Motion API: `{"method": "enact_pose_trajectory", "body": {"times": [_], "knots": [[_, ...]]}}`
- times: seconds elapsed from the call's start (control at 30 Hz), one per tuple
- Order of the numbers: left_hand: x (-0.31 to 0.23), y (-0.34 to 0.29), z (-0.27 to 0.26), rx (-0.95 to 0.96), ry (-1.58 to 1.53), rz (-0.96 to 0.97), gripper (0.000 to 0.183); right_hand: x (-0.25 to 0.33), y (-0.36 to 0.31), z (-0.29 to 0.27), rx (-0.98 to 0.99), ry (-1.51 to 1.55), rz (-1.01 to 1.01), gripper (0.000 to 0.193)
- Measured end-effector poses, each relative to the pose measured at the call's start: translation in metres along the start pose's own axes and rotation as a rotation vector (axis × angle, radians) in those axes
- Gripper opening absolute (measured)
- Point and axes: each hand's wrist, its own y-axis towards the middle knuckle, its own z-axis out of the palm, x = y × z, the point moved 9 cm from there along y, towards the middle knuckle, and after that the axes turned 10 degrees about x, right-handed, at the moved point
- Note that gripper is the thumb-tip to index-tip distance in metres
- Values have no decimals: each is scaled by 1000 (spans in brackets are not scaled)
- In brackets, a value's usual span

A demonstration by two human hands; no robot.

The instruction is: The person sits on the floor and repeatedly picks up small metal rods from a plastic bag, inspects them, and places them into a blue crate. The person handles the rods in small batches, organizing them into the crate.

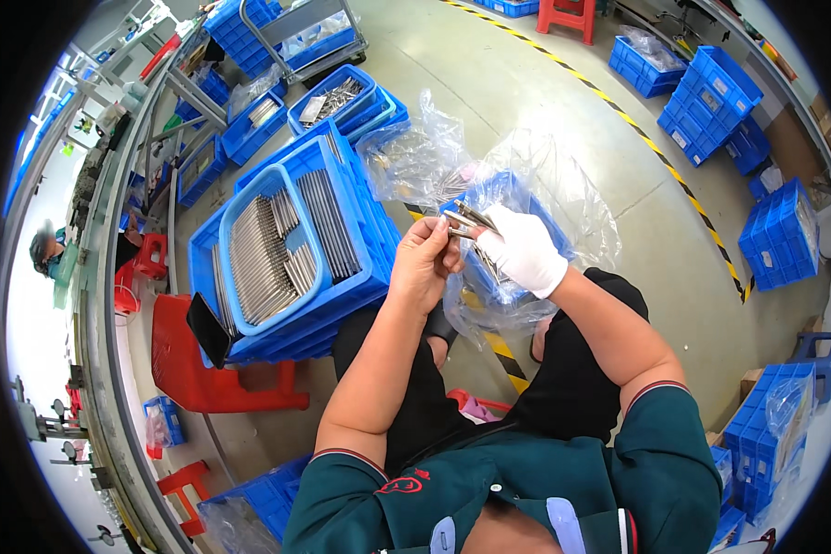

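Observation:
My bare left hand [421,265] pinches the ends of slim metal rods [466,218] in front of my knees. My right hand [526,254], in a white glove, is closed round the same small bunch; its fingers partly hide the rods. Beneath both hands stands a blue crate [549,220] lined with a clear plastic bag [577,198], with more metal rods inside. To the left, a light blue tray [321,268] carries neat rows of metal rods [258,254]. It rests on stacked blue crates [365,300], where darker rods [328,222] lie beside it.
A red stool [185,355] is left of the stack. Behind it, a blue bin [360,83] holds loose metal parts. Yellow-black floor tape [619,120] curves past more blue crates [706,106] on the right. A person [51,249] sits at the far left.

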Motion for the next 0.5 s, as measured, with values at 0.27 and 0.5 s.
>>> {"method": "enact_pose_trajectory", "body": {"times": [0.27,0.5], "knots": [[-24,-6,3,-104,407,107,18,-9,4,-1,30,129,64,24],[-30,-9,0,-161,509,87,17,-8,4,2,65,154,49,24]]}}
